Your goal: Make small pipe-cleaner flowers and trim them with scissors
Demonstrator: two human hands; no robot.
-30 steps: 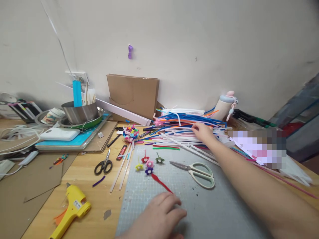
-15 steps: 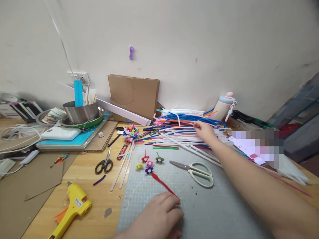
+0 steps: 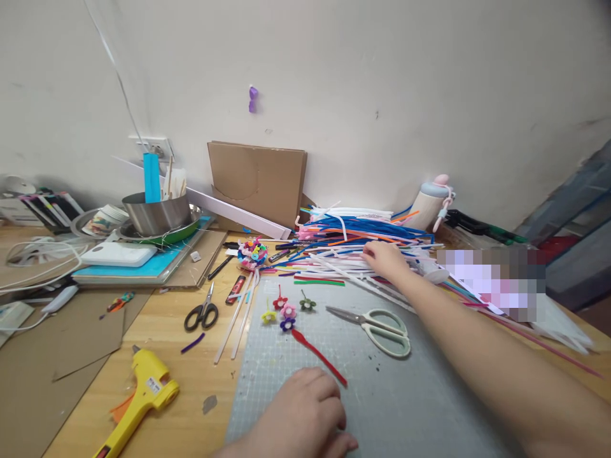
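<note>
My left hand [image 3: 310,407] rests on the grey cutting mat [image 3: 410,407], fingers curled together and nothing seen in them. A red pipe cleaner [image 3: 319,357], wider at its far end, lies just beyond its knuckles. Further off, my right hand [image 3: 386,259] reaches into the heap of pipe cleaners [image 3: 363,227], its fingers bunched at the strands; what they grip is hidden. Between the hands are scissors with pale green handles [image 3: 389,332]. Small pipe-cleaner flowers lie on the mat: green [image 3: 307,304], pink [image 3: 288,310], purple [image 3: 287,325], yellow [image 3: 268,316] and red [image 3: 280,302].
A yellow glue gun [image 3: 150,385] and black scissors [image 3: 201,315] lie left of the mat. A colourful ball on clear sticks [image 3: 252,253] sits beyond them. A steel pot [image 3: 157,213] stands back left, a bottle [image 3: 426,203] back right. Cardboard [image 3: 258,184] leans on the wall.
My right hand has moved slightly left and lower over the pipe cleaners. My left hand has drawn back a little, leaving the near end of the red pipe cleaner uncovered.
</note>
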